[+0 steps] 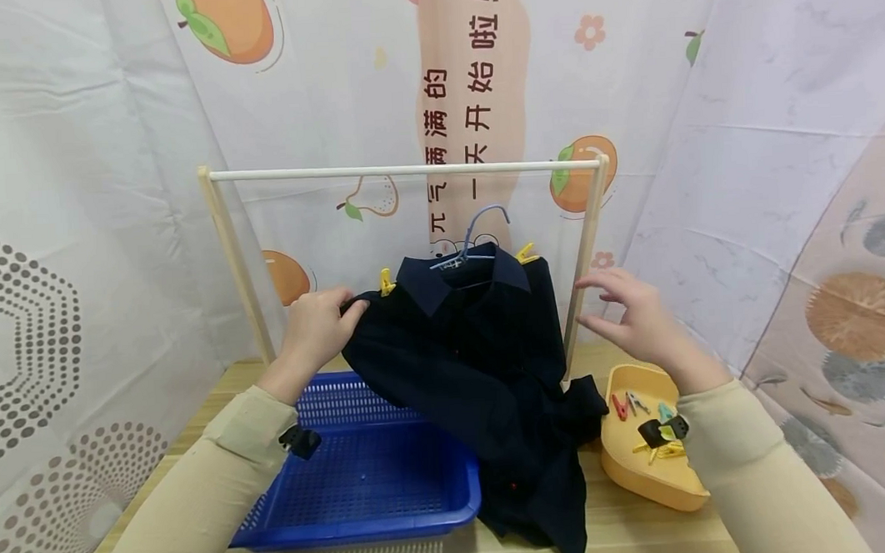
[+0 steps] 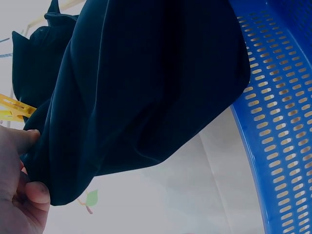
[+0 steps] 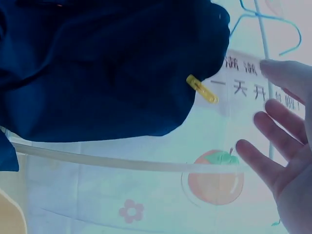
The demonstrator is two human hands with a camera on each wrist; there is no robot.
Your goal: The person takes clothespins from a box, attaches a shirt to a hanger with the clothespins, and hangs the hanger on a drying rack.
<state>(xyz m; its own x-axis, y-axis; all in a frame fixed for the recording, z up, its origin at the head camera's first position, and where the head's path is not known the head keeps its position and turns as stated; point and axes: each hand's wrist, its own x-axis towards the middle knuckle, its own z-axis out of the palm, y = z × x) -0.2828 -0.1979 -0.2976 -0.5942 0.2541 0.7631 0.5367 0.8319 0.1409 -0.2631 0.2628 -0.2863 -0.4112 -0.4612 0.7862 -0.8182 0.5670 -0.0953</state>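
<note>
A dark navy shirt (image 1: 454, 351) is on a light blue wire hanger (image 1: 477, 224), its collar around the hanger's neck. One yellow clothespin (image 1: 387, 281) grips the left shoulder and another yellow clothespin (image 1: 526, 254) the right shoulder. With thumb and fingers my left hand (image 1: 318, 329) pinches the shirt at the left shoulder, beside the clip. My right hand (image 1: 632, 312) is in the air to the right of the shirt, fingers spread and holding nothing, near the rack's right post. In the right wrist view the right-shoulder clothespin (image 3: 202, 88) lies left of the fingertips.
A white-barred wooden rack (image 1: 407, 170) stands behind the shirt. On the table (image 1: 652, 541), a blue perforated basket (image 1: 363, 481) is at the left, partly under a sleeve. A yellow tray (image 1: 649, 491) with several coloured clothespins lies at the right.
</note>
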